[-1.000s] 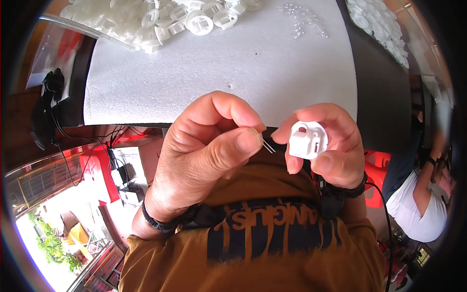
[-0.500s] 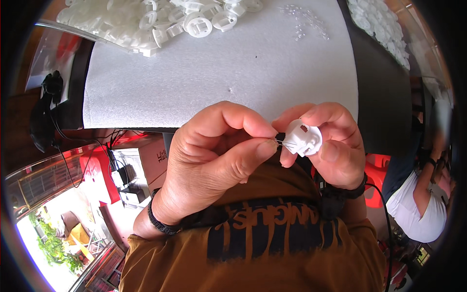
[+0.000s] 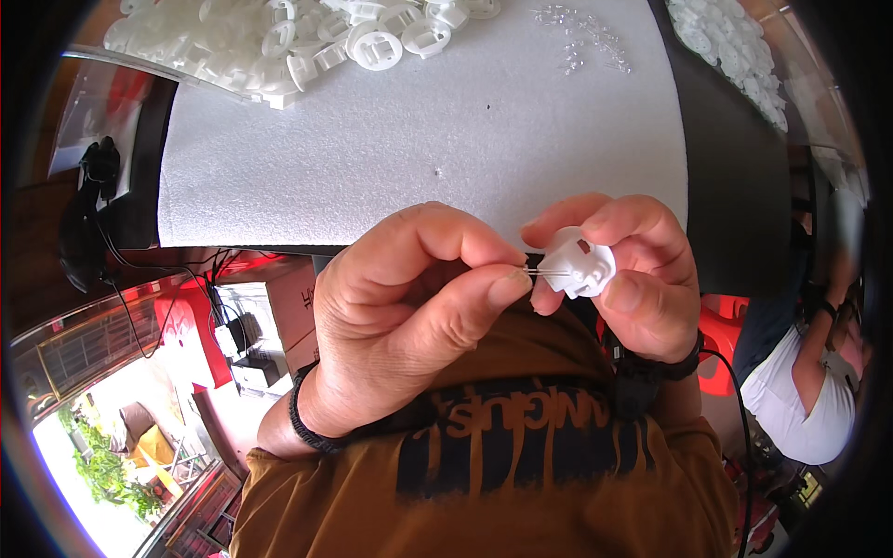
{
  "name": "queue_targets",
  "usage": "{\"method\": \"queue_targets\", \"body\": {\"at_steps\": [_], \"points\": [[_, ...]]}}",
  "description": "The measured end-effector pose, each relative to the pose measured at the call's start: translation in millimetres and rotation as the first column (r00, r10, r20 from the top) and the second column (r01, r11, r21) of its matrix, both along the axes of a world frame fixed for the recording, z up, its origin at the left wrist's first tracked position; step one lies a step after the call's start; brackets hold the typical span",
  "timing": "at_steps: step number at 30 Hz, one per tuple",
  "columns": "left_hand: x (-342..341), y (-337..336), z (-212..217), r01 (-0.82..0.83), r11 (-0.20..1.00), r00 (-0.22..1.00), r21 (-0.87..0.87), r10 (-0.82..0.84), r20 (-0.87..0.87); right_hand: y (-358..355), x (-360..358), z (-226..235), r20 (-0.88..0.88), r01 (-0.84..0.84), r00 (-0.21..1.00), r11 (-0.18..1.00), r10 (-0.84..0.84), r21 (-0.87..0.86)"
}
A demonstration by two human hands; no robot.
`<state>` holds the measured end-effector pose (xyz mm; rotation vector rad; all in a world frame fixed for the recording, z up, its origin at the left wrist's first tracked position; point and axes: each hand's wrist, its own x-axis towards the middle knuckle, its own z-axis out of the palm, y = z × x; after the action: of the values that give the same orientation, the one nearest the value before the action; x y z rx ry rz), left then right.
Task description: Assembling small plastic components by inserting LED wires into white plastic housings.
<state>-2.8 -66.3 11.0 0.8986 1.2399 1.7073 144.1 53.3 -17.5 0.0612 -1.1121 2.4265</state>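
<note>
In the head view, just below the middle of the frame, the person's left hand (image 3: 409, 288) is pinching, thumb and forefinger pressed together, on a pair of thin wire leads (image 3: 549, 272); whatever the leads are belonging to is hiding between those fingertips. Right of centre, the right hand (image 3: 656, 279) is curling its fingers and thumb around a small white plastic part (image 3: 575, 264), keeping it tilted, with a dark slot showing near its upper edge. The leads are pointing rightward and their tips are meeting the near side of the part, though I can't tell whether they are entering a hole. To my eye, the person is lining the leads up with the part, and the next move is calling for a steady, straight push that isn't bending such fine wire. Beyond the hands, more white parts (image 3: 372, 46) are heaping up at the upper left, over a pale sheet (image 3: 419, 149), while tiny clear pieces (image 3: 595, 42) are lying scattered at the upper right, and another white heap (image 3: 730, 65) is sitting past them.
</note>
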Motion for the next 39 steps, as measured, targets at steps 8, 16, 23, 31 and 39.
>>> {"method": "queue_targets", "body": {"at_steps": [8, 16, 23, 31, 39], "points": [[0.8, 2.8, 0.7, 0.037, 0.999, 0.999, 0.023, -0.037, 0.016, 1.5, -1.1, -4.0, -0.030, 0.011, 0.999, 0.999, -0.009, 0.039], [2.6, 1.8, 2.2, 0.032, 0.999, 0.999, 0.032, -0.032, 0.015, 1.7, -1.5, -4.9, -0.045, 0.020, 0.999, 0.998, -0.018, 0.058], [5.2, 2.2, 1.5, 0.028, 1.000, 0.997, -0.011, -0.027, 0.068, -6.4, -0.8, -1.0, 0.077, 0.137, 0.986, 0.985, -0.145, 0.102], [5.4, 0.6, 1.7, 0.022, 0.999, 0.996, -0.026, -0.020, 0.089, -4.0, 1.7, 1.4, 0.089, 0.138, 0.983, 0.970, -0.158, 0.199], [7.4, 0.0, 0.8, 0.006, 1.000, 0.999, -0.026, -0.005, 0.034, -1.0, 3.6, -5.6, -0.001, 0.196, 0.978, 0.925, -0.207, 0.326]]}}
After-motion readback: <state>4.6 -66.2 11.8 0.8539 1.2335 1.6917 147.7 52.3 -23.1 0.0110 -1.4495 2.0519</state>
